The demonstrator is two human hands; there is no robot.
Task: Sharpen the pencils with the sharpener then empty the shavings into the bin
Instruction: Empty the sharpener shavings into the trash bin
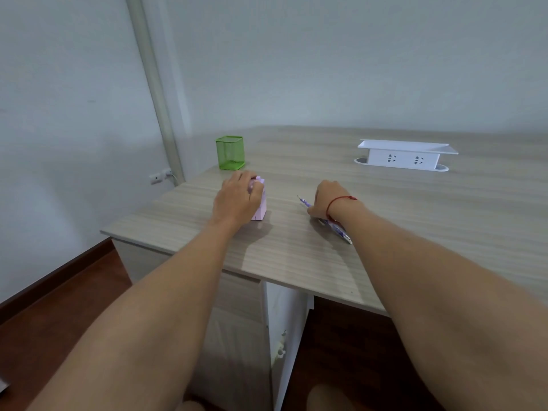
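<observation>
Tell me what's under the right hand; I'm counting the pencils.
Under the right hand lie purple pencils on the desk, one tip poking out. The hand and wrist cover their middles, so the count is unclear.

Left hand (237, 200) over pink sharpener (260, 206), green mesh cup (230, 152) just beyond, far-left path blocked. Bare desk (296, 256) between hands and toward near edge. Right hand (329, 200) on pencils (338, 229). White socket box (404, 155) far right, well apart.
</observation>
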